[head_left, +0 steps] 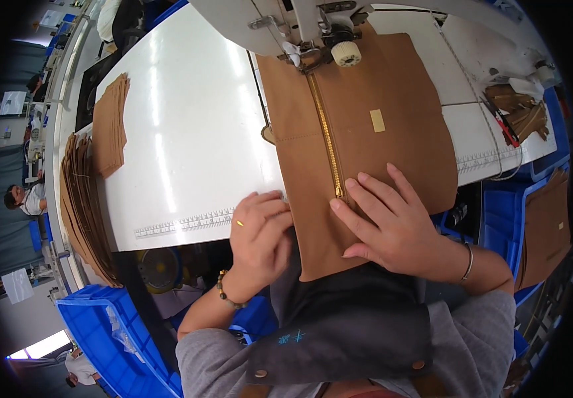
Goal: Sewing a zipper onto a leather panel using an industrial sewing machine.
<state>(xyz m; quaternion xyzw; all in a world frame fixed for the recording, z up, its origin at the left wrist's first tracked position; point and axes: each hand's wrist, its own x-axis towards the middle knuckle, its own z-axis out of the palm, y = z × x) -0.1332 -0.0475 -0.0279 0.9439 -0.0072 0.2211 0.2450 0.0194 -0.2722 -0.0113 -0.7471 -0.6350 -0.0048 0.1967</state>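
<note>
Pale label (377, 120) (rectangular) on brown fabric (392, 152)

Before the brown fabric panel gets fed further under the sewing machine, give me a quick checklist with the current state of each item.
1. Brown fabric panel with gold zipper lying flat on the white sewing table: ok; its near edge hangs over the table edge.
2. Gold zipper running straight toward the presser foot: ok.
3. Right hand pressing flat on the panel beside the zipper's lower end: ok.
4. Left hand with a grip on the panel's left edge: cannot tell, fingers curl at the edge.
5. Both hands away from the needle area: ok.
6. Presser foot lowered on the fabric: cannot tell.
</note>
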